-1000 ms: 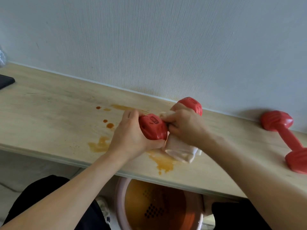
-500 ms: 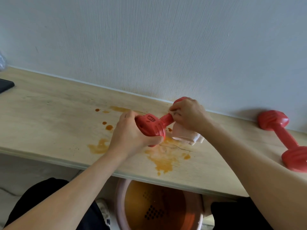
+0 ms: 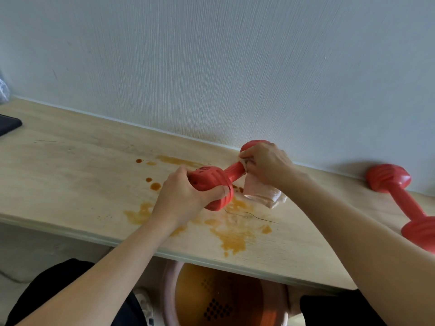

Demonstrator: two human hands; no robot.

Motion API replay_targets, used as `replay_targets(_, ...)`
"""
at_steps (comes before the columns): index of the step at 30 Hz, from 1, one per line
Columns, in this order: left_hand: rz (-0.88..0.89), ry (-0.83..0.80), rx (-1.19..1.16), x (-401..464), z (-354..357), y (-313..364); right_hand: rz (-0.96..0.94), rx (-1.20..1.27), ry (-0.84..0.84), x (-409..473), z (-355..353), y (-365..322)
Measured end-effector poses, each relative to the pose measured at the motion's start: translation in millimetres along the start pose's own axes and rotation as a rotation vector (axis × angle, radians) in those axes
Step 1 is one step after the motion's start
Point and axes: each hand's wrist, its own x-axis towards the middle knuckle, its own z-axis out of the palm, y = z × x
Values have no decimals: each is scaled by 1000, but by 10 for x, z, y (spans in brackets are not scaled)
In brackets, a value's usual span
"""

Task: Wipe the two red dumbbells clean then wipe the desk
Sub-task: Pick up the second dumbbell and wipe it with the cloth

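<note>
Head view. The left hand (image 3: pixel 182 196) grips the near head of 1 red dumbbell (image 3: pixel 220 182), held just above the desk (image 3: pixel 70 165). The right hand (image 3: pixel 264 161) clasps a pale cloth (image 3: pixel 261 192) around the handle's far end, next to the far head. Orange stains (image 3: pixel 231 234) mark the desk beneath. The second dumbbell (image 3: pixel 400 196) lies on the desk at the right, against the wall (image 3: pixel 211 67).

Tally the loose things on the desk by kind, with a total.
Red plastic dumbbells: 2, one held, one lying by the wall
Pale pink folded cloths: 1
Dark flat objects at the left edge: 1
Total: 4
</note>
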Motion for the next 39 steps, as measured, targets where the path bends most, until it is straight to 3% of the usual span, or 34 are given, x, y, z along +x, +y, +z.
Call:
replay_targets(5,253,170,389,-134,37,-41,-6,-24,-14,39,20,5)
replay_targets(9,254,138,321,-124,25,-6,4,55,-38,41,-28,-18)
replay_targets(16,200,197,271,-99,-11,46,-189,170,-165,-151,-101,-314)
replay_targets(25,126,120,184,-41,-10,64,12,-44,-40,133,33,25)
replay_targets(31,52,131,151,-12,-20,15,-197,169,-131,-119,-65,-306)
replay_targets(39,24,66,115,-8,-50,56,-7,-70,-69,154,24,24)
